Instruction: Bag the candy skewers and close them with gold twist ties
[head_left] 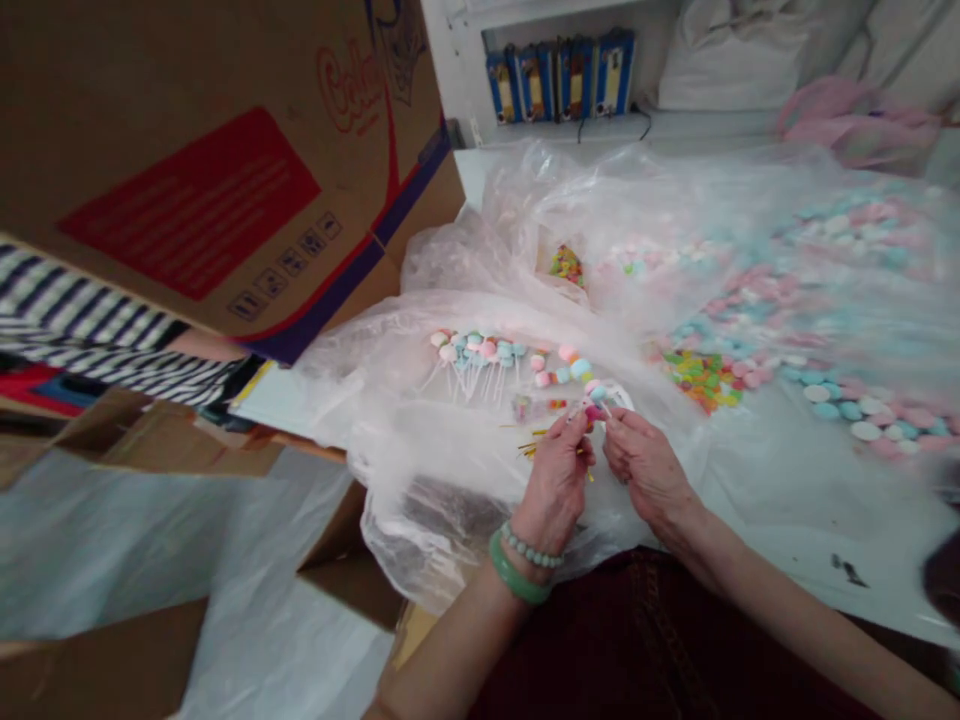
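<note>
My left hand (556, 468) and my right hand (646, 462) meet over the plastic-covered table, fingertips pinched close together. Between them is a small marshmallow pop (596, 391) with pink and blue pieces, and clear wrapping shows around it. The fingers partly hide its lower end, where a bit of magenta shows. Gold twist ties (532, 447) lie beside my left hand. Just beyond both hands sits a curved row of coloured marshmallows (576, 368). Several marshmallow pops on white sticks (480, 350) lie in a bunch farther left.
Green, yellow and orange gummy candies (705, 380) and heaps of pastel marshmallows (870, 410) spread to the right. A small open box of gummies (567, 266) stands farther back. Clear plastic sheeting (450, 270) drapes the table. A large cardboard box (225, 150) rises at left, with a person's striped sleeve (90, 310) below it.
</note>
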